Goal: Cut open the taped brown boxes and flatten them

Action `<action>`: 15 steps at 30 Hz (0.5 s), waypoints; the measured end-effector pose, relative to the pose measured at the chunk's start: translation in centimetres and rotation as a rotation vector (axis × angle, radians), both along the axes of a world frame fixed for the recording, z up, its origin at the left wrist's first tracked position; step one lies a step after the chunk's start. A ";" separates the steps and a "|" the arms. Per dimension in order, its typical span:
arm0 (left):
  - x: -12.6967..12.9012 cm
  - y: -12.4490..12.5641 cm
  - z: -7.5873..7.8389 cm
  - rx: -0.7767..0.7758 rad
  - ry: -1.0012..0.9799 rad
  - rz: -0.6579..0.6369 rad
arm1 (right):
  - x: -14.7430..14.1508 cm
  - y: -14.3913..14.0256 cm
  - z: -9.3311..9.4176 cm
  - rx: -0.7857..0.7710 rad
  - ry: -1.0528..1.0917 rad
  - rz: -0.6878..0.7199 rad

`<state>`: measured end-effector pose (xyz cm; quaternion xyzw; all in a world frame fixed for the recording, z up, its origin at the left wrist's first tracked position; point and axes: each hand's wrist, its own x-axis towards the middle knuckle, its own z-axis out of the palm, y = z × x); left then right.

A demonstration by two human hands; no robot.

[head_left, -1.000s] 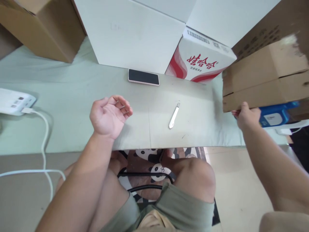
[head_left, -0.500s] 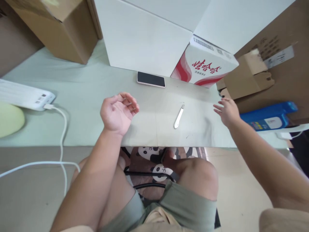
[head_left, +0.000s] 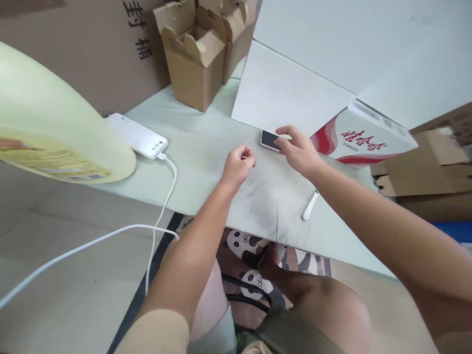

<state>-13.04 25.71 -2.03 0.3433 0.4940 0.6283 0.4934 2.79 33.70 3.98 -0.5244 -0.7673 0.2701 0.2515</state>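
Observation:
My left hand (head_left: 238, 166) rests on the pale green table (head_left: 199, 147), fingers loosely curled, holding nothing. My right hand (head_left: 298, 150) reaches across to the far side and lies over a dark-screened phone (head_left: 268, 139), fingers spread on it; whether it grips the phone is unclear. Part of the phone is hidden under that hand. A small white tool (head_left: 310, 205) lies on the table under my right forearm, near the front edge.
A white power strip (head_left: 138, 136) with a white cable (head_left: 162, 196) sits at the left. Small open cardboard boxes (head_left: 195, 59) stand at the back, a red-and-white carton (head_left: 363, 139) and white boxes (head_left: 295, 93) to the right. A pale yellow-green object (head_left: 47, 123) looms close at left.
The view has swung left. My right hand has left the brown box at the right and moved across onto the phone. My left hand stays resting on the table.

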 end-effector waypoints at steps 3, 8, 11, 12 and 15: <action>-1.0 0.5 0.0 -0.042 0.000 0.050 | -6.9 2.0 0.5 0.129 -0.057 0.174; -1.9 0.6 0.4 -0.144 0.031 0.045 | -16.9 4.7 1.4 0.230 -0.144 0.294; -2.3 0.4 0.6 -0.194 0.042 0.039 | -20.8 6.9 1.7 0.253 -0.186 0.299; -2.4 0.3 0.6 -0.196 0.034 0.043 | -21.8 7.7 1.7 0.254 -0.205 0.295; -2.8 0.2 0.6 -0.174 0.013 0.058 | -23.2 10.0 1.2 0.269 -0.230 0.342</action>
